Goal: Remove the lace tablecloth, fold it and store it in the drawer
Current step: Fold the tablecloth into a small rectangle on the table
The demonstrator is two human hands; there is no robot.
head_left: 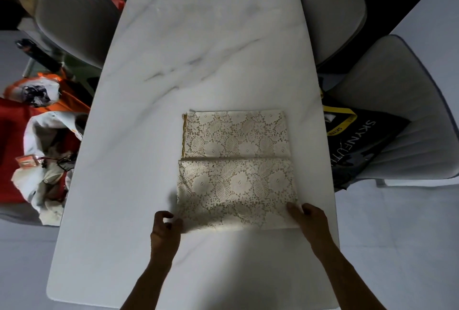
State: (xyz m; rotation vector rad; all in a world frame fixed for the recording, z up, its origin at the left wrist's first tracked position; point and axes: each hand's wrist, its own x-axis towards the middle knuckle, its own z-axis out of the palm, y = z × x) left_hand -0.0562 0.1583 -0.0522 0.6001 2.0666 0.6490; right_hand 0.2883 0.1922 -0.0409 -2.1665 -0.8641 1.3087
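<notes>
The cream lace tablecloth (236, 168) lies folded into a rectangle on the white marble table (198, 48), with a crease across its middle. My left hand (165, 229) pinches its near left corner. At the near right corner, my right hand (309, 220) grips the edge, thumb on top of the lace. No drawer is in view.
Grey padded chairs stand at the far left (72, 9), far right (335, 6) and right (407, 111). A black bag with yellow trim (357, 135) rests on the right chair. Red, orange and white bags and cloths (39, 150) are piled to the left.
</notes>
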